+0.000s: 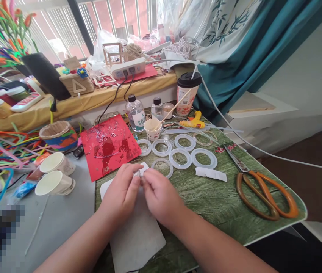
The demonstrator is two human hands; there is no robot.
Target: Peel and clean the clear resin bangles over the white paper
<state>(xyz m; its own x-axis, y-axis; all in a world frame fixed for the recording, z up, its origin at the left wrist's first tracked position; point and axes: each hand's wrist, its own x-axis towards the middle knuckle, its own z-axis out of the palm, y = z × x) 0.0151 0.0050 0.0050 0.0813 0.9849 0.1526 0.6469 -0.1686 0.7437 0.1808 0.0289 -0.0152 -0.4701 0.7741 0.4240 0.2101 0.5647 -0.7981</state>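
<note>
- Over the white sheet [138, 237], in the head view, I see the left hand [122, 189] and the right hand [162, 193] brought together, bent fingertips meeting.
- Finger state: both sets of fingers are bent in a pinch on a small white piece [143, 167], which sits between the hands at the far end of the sheet. Its underside is hidden; I cannot tell what it is made of.
- Hazard, piece: uneven pull between the two hands could tear it or flick it loose, in my judgement.
- Hazard, rings: several translucent rings [214, 160] lie just beyond the fingers. A forward slip of the knuckles could shove the nearest out of place.
- Hazard, cup: a stick [178, 103] leans out of the paper cup [152, 133]. A sleeve or wrist catching its long end could tip the cup.
- Hazard, bottles: the large bottle [136, 117] and small bottle [157, 110] stand close behind that cup; one knock could reach them too.
- Hazard, red sheet: the glossy patches on the red sheet [112, 146] look wet or sticky; the left hand, drifting sideways, could smear them.
- Hazard, scissors: the scissors [246, 171] lie slightly spread near the right edge; a sweeping right elbow could push them off.
</note>
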